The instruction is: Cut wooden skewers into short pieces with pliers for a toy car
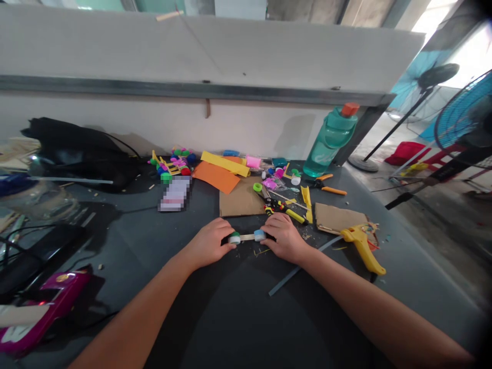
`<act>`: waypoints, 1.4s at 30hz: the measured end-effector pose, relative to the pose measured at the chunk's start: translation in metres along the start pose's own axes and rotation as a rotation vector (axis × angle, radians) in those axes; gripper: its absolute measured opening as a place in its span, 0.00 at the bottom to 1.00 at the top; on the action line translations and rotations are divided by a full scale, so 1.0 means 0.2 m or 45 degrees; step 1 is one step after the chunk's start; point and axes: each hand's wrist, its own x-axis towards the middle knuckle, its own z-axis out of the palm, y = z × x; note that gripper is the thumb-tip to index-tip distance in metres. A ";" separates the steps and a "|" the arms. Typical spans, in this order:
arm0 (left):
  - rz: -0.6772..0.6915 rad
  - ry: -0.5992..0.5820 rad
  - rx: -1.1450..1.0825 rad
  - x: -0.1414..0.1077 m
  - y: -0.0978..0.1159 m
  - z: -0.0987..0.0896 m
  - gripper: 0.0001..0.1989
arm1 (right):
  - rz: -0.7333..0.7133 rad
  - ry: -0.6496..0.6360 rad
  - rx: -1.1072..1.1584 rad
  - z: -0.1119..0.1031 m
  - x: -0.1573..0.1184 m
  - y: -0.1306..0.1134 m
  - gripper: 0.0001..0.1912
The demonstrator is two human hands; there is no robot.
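My left hand [211,243] pinches a small round piece, green and white, that looks like bottle caps [234,238]. Between thumb and fingers of my right hand [283,238] is a light-blue and white one, also like a bottle cap [259,235]. A short pale wooden stick [247,237] spans the gap between the two; how it is fixed to them is hidden. Just beyond my hands lies a piece of cardboard [240,200], with yellow-and-black pliers [290,211] at its right. A grey glue stick [283,282] passes beneath my right forearm toward a yellow glue gun [363,248].
A green bottle [330,141] stands at the back right, near orange-handled pliers [332,190]. Orange paper [217,177], a blurred-out phone-like object [175,193] and colourful pom-poms [180,159] lie along the back. At left are a black bag [77,154] and a magenta device [48,307].
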 end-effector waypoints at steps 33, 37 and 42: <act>-0.018 -0.035 -0.010 -0.01 0.00 -0.01 0.15 | 0.231 0.201 0.227 -0.03 0.00 0.00 0.15; -0.036 0.025 -0.030 0.00 -0.02 0.04 0.19 | 0.295 0.293 0.281 -0.03 0.01 0.00 0.14; -0.050 0.032 -0.113 0.00 -0.04 0.04 0.25 | 0.433 0.622 0.578 -0.08 0.02 0.00 0.13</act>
